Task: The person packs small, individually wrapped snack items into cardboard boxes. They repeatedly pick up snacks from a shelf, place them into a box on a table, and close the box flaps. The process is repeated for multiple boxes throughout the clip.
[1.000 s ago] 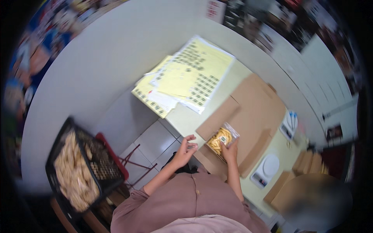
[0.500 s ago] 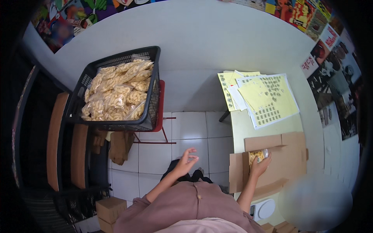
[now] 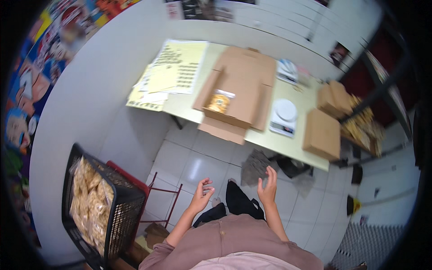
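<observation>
My left hand (image 3: 202, 196) is raised in front of my body with its fingers loosely curled and apart, holding nothing. My right hand (image 3: 267, 185) is also empty, fingers up and spread, over the floor short of the table. Beyond them on the table (image 3: 263, 137) lies an open, partly folded cardboard box (image 3: 246, 72). Inside its near left corner rests a clear packet of yellowish snacks (image 3: 220, 101), apart from both hands. A black crate (image 3: 127, 200) full of bagged pale snacks (image 3: 91, 198) stands to my left on a red stool (image 3: 155, 191).
Yellow and white printed sheets (image 3: 173, 72) cover the table's left end. A white kitchen scale (image 3: 284, 118) sits right of the box, another scale (image 3: 287, 71) farther back. Closed cartons (image 3: 322, 135) stand at the right end. Grey plastic bags (image 3: 256, 167) lie under the table.
My view has turned right toward the table. My right hand has let go of the snack packet, leaving it in the box, and has drawn back beside my body.
</observation>
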Tool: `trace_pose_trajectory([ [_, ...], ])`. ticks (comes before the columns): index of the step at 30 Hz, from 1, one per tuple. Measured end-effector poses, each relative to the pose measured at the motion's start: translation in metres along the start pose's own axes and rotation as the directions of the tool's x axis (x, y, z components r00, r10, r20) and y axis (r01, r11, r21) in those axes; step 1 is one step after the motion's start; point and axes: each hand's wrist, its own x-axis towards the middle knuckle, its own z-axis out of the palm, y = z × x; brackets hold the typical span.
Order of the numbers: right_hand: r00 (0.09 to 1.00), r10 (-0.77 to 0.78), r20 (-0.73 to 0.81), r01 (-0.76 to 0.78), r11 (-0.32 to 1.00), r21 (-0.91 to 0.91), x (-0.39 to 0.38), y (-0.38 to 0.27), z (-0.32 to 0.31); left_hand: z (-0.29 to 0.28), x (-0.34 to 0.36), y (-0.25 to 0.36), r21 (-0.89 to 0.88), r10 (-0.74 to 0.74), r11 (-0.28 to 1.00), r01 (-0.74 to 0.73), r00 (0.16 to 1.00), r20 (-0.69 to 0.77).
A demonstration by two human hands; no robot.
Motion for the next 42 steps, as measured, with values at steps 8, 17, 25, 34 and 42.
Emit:
trace_pose_trajectory([
  [8,0.743,0.539,-0.397,-0.586,0.811,0.005,-0.159,0.085,-0.174,0.158,-0.034,0.002,0.193,0.008,0.971,-0.142,0.825,0.564],
  [17,0.667,0.557,-0.495,-0.718,0.657,-0.229,-0.315,0.148,-0.318,0.374,-0.083,-0.025,0.172,0.028,0.951,-0.257,0.625,0.78],
  [25,0.549,0.786,-0.284,-0.833,0.488,-0.26,-0.372,0.247,-0.403,0.491,-0.114,-0.015,0.233,-0.126,0.924,-0.303,0.334,0.934],
  [34,0.661,0.748,0.05,-0.701,0.641,-0.312,-0.232,0.337,-0.407,0.595,-0.021,-0.001,0.231,-0.077,0.925,-0.301,0.448,0.891],
  [42,0.831,0.528,0.173,-0.478,0.838,-0.263,-0.096,0.41,-0.425,0.649,0.058,0.071,0.203,0.026,0.902,-0.382,0.517,0.856],
])
